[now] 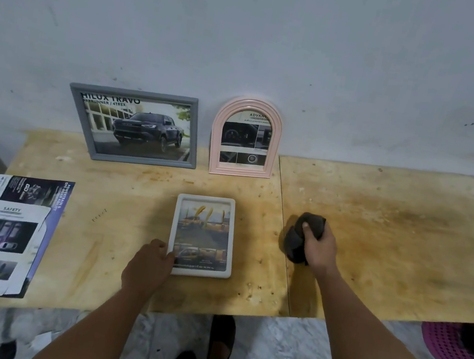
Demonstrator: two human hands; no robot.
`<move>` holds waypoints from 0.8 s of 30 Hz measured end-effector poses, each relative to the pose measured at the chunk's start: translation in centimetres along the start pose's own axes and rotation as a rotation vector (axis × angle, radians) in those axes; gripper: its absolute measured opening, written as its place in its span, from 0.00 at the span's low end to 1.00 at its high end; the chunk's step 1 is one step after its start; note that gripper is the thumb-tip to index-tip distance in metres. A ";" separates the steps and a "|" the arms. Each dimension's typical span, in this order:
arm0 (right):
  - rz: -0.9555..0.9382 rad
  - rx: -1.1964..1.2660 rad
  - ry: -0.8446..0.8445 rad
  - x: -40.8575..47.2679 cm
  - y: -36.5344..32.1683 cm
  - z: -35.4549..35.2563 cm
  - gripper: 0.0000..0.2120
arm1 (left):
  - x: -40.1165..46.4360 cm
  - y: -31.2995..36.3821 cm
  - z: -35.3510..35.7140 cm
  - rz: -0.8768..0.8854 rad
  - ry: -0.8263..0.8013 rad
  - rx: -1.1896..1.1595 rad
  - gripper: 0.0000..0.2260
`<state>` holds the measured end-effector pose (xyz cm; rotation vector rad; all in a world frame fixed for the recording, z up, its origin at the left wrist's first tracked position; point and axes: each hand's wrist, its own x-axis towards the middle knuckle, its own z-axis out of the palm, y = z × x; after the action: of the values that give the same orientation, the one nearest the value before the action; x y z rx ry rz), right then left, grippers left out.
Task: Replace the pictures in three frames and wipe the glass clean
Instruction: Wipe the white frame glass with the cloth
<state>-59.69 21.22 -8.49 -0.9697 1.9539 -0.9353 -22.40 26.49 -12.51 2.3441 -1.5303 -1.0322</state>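
Head view: white frame (203,236) flat on surface (120,191), centre; left hand (149,262) pins lower-left corner, steadying it. Right hand (317,243), centre-right, grip clenched on dark cloth (303,237), likely for wiping glass.

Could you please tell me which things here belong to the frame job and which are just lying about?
Job: white frame, grey frame, pink frame, cloth in right hand, left hand on the white frame, brochure sheets.

Lying about: purple basket.

Three picture frames: grey frame (133,126), pink arched frame (245,138), white frame (203,236). One dark cloth (303,237). Two loose printed sheets (1,231).
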 end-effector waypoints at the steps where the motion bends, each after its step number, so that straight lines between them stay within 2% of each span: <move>1: 0.012 0.070 -0.008 -0.3 -0.4 0.3 0.13 | 0.0 -0.1 -0.2 -0.004 0.001 -0.013 0.21; 3: 0.120 0.240 -0.063 -0.9 -1.5 1.1 0.11 | -0.1 -0.3 -0.3 -0.007 0.000 -0.026 0.21; 5: 0.236 0.364 -0.189 -1.9 -2.7 2.0 0.14 | -0.2 -0.5 -0.4 -0.006 0.002 -0.016 0.22; 9: 0.393 0.475 -0.432 -4.0 -4.6 4.5 0.15 | -0.1 -0.4 -0.4 0.004 0.016 -0.014 0.22; 12: 0.465 0.431 -0.562 -4.8 -4.9 6.2 0.15 | 0.0 -0.3 -0.3 0.012 0.018 -0.013 0.22; 15: 0.552 0.454 -0.522 -5.1 -4.4 7.6 0.16 | 0.2 -0.3 -0.1 0.055 0.045 0.030 0.24; 19: 0.708 0.641 -0.556 -5.5 -4.3 8.8 0.18 | 1.1 -1.2 0.6 0.272 0.105 0.159 0.31; 22: 0.665 0.606 -0.585 -5.8 -5.0 10.1 0.15 | 2.6 -2.4 0.9 0.364 0.105 0.298 0.38; 24: 0.539 0.442 -0.544 -5.5 -5.6 11.4 0.12 | 3.4 -3.5 1.3 0.433 0.033 0.393 0.47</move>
<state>-45.89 20.32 -7.31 -0.3524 1.3547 -0.6554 -19.77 25.49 -16.75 2.0714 -2.2598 -0.6310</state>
